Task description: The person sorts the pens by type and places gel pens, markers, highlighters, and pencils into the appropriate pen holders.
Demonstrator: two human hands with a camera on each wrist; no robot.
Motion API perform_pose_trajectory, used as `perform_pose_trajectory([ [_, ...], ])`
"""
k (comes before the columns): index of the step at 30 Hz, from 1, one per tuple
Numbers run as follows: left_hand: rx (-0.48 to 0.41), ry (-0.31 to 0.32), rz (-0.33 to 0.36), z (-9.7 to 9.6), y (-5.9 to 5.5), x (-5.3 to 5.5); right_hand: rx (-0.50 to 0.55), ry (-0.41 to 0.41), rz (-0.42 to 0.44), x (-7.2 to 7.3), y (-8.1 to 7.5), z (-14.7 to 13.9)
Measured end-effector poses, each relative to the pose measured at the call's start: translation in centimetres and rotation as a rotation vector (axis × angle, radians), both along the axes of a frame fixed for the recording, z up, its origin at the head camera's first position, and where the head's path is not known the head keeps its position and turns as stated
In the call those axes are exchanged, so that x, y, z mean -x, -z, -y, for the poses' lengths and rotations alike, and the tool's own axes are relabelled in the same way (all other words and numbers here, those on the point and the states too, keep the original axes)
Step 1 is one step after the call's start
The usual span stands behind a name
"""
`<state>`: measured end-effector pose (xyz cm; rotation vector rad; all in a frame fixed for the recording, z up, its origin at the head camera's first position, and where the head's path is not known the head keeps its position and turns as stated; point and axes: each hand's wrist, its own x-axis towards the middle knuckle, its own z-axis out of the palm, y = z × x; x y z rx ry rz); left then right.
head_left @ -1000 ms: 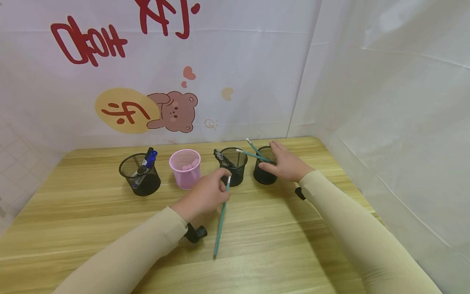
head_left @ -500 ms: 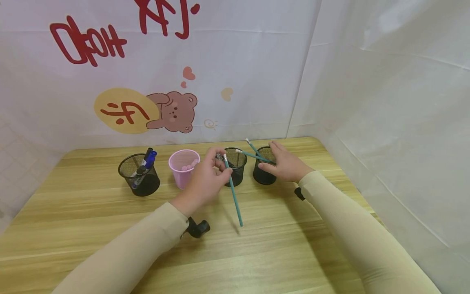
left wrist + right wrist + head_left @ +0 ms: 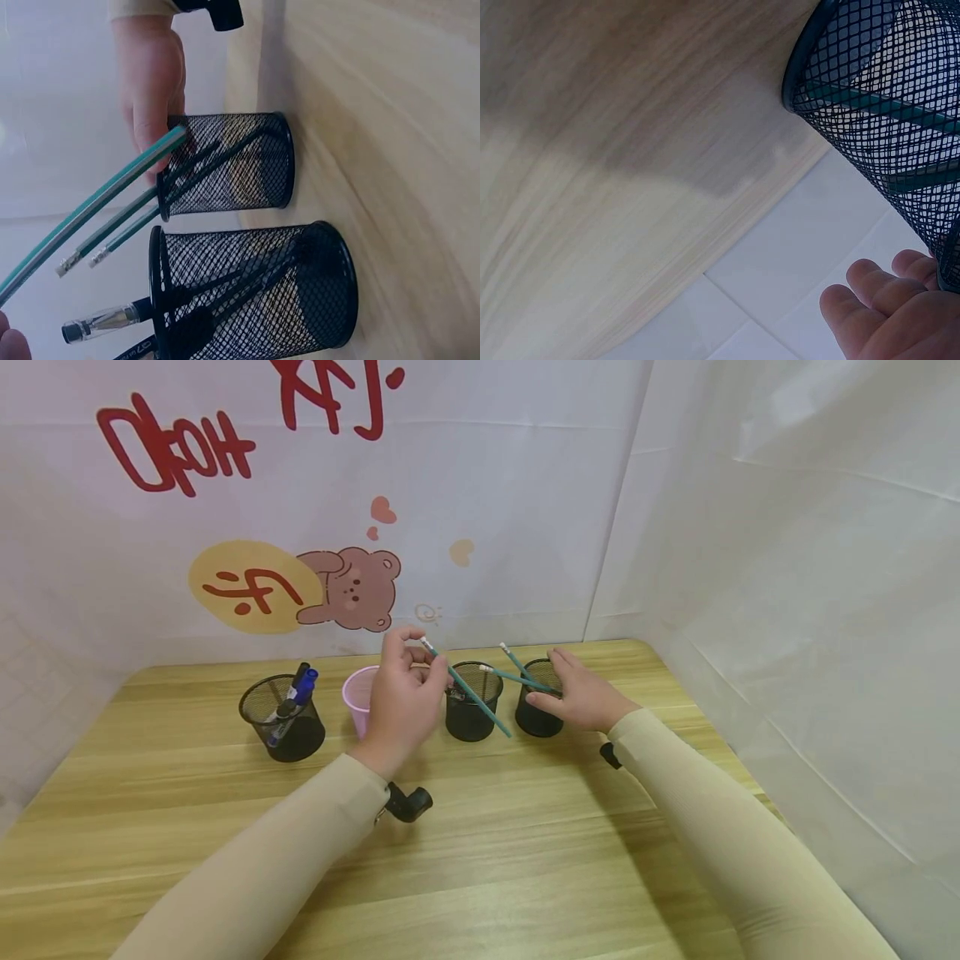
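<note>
A green pencil [image 3: 480,700] with a white eraser is pinched near its eraser end by my left hand [image 3: 405,702]. Its other end slants down to the right, in front of the second cup from the right. My right hand [image 3: 588,697] grips the rim of the rightmost black mesh pen cup [image 3: 538,720], thumb on the near side. Two more green pencils [image 3: 112,225] lean out of that cup. In the left wrist view the held pencil's low end overlaps the cup's rim; whether they touch I cannot tell. The right wrist view shows fingertips [image 3: 881,289] beside the mesh.
Another black mesh cup [image 3: 470,722] holding black pens [image 3: 112,321] stands left of the gripped one. Partly behind my left hand is a pink cup [image 3: 358,714]. A mesh cup [image 3: 296,743] with markers [image 3: 300,689] stands far left. A white printed curtain [image 3: 510,485] backs the wooden table [image 3: 525,860].
My left hand has lifted the pencil off the table and moved up and left, swinging its low end right toward the rightmost cup. The right hand has stayed on its cup.
</note>
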<state>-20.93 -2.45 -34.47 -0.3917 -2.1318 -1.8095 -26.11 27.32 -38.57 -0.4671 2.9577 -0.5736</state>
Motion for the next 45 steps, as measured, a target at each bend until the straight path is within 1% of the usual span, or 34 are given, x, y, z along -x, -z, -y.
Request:
perform_pose_trajectory([
  [4,-0.035,-0.032,-0.038,-0.1,0.0,0.6,-0.008,-0.002,0.003,0.1,0.2,-0.1],
  [16,-0.152,-0.104,-0.081,-0.6,-0.2,2.0,-0.005,-0.007,-0.011,0.3,0.6,-0.2],
  [18,-0.169,-0.108,-0.091,-0.7,-0.2,2.2,-0.007,-0.005,-0.007,0.3,0.6,-0.2],
  [24,-0.161,-0.117,-0.101,-1.2,-0.1,2.8,-0.009,-0.005,-0.009,0.1,0.4,-0.2],
  [28,-0.172,-0.108,-0.086,-1.4,-0.1,2.9,-0.010,-0.005,-0.011,0.1,0.4,-0.1],
  [34,-0.213,-0.092,-0.103,-2.0,0.0,2.9,-0.006,-0.004,-0.015,0.2,0.6,-0.2],
  [37,-0.211,-0.086,-0.107,-2.4,0.0,2.8,-0.004,-0.006,-0.021,0.2,0.6,-0.2],
  [45,-0.111,-0.085,-0.121,-3.4,0.4,2.4,0.003,-0.002,-0.020,0.2,0.6,-0.1],
])
